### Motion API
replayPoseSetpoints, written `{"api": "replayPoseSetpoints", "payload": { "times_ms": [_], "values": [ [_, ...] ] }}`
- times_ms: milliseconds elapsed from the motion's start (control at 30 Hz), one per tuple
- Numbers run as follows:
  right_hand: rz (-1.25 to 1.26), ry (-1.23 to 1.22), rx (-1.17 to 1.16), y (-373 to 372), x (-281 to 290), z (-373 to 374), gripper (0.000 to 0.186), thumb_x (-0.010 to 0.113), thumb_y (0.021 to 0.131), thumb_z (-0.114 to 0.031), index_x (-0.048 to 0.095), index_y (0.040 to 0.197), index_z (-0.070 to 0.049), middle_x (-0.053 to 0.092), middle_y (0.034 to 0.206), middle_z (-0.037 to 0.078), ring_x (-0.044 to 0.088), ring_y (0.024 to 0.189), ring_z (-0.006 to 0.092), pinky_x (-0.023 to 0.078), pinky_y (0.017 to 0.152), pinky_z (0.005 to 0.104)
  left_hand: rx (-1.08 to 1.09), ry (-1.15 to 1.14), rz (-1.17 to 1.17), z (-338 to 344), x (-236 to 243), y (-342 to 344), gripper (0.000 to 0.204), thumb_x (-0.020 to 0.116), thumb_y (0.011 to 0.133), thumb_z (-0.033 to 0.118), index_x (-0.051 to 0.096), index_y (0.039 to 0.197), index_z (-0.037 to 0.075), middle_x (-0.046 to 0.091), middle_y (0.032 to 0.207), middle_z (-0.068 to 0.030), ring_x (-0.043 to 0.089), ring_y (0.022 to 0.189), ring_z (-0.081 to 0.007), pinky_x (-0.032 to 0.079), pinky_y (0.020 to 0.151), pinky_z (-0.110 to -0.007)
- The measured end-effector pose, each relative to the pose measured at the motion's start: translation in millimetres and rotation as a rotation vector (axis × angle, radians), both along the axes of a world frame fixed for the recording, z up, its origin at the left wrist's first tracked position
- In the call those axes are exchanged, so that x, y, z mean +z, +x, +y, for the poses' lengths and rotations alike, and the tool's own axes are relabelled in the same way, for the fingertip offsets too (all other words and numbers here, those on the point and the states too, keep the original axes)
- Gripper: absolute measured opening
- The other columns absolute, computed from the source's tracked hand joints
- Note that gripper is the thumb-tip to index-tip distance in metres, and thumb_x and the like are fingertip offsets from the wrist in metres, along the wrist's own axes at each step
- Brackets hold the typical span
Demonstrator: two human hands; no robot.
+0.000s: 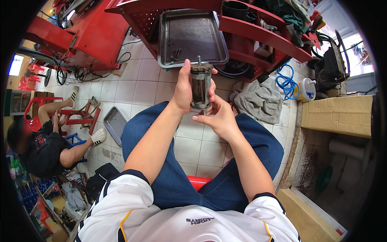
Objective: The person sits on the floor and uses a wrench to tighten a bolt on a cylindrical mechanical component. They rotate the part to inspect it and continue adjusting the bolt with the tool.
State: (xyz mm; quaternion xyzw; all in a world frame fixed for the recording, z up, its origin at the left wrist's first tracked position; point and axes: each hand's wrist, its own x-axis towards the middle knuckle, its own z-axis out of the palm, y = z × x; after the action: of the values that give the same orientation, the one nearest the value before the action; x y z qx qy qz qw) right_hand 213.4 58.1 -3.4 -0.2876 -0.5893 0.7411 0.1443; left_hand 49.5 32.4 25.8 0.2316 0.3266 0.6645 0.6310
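Observation:
In front of me, over the gap between my knees, I hold a dark metal cylinder (200, 89) upright. It has a toothed rim near its top, a worn wall and a thin rod sticking out at both ends; it looks like a small motor part. My left hand (183, 88) is wrapped round it from the left, thumb along the side, with fingertips showing on the right. Below, my right hand (219, 119) is closed at the bottom end, thumb and fingers around the lower rod. Just beyond, a grey metal tray (193, 36) contains several small bolts (176, 53).
A red tool trolley (258, 34) stands ahead, and a crumpled grey cloth (258, 101) lies on the tiles. Blue hose (287, 82) coils near a white-lidded bucket (308, 88). A second tray (115, 125) lies at left, near a seated person (42, 145). Cables (80, 72) trail by a red machine.

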Motion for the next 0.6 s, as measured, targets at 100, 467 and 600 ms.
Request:
{"api": "replayPoseSetpoints", "payload": {
  "times_ms": [100,467,600],
  "values": [
    [-0.108,0.255,-0.103,-3.1,11.7,-14.1,0.058,0.090,0.077,-0.012,0.050,0.118,-0.002,0.059,0.091,-0.001,0.054,0.086,0.0068,0.046,0.076,0.0228,0.006,-0.020,0.040,2.0,0.1,4.3,0.086,0.027,0.096,0.078,0.058,0.116,0.000,0.063,0.069,-0.0105,0.065,0.058,-0.0200,0.054,0.056,-0.032],
    [-0.028,0.004,0.025,6.4,2.5,0.4,0.032,0.077,0.088,-0.005,0.056,0.111,0.002,0.059,0.084,-0.003,0.048,0.072,0.0028,0.042,0.064,0.0218,0.017,-0.003,0.022,1.3,-0.4,0.4,0.085,0.028,0.096,0.078,0.057,0.116,0.001,0.063,0.068,-0.0101,0.064,0.058,-0.0199,0.054,0.056,-0.032],
    [-0.095,0.228,-0.099,0.9,11.7,-13.1,0.032,0.077,0.088,-0.005,0.057,0.113,0.002,0.059,0.086,-0.002,0.051,0.073,0.0032,0.044,0.066,0.0214,-0.003,-0.035,-0.001,3.6,-0.8,4.6,0.085,0.029,0.096,0.078,0.058,0.116,0.001,0.063,0.068,-0.0101,0.064,0.057,-0.0197,0.054,0.056,-0.032]
  ]
}}
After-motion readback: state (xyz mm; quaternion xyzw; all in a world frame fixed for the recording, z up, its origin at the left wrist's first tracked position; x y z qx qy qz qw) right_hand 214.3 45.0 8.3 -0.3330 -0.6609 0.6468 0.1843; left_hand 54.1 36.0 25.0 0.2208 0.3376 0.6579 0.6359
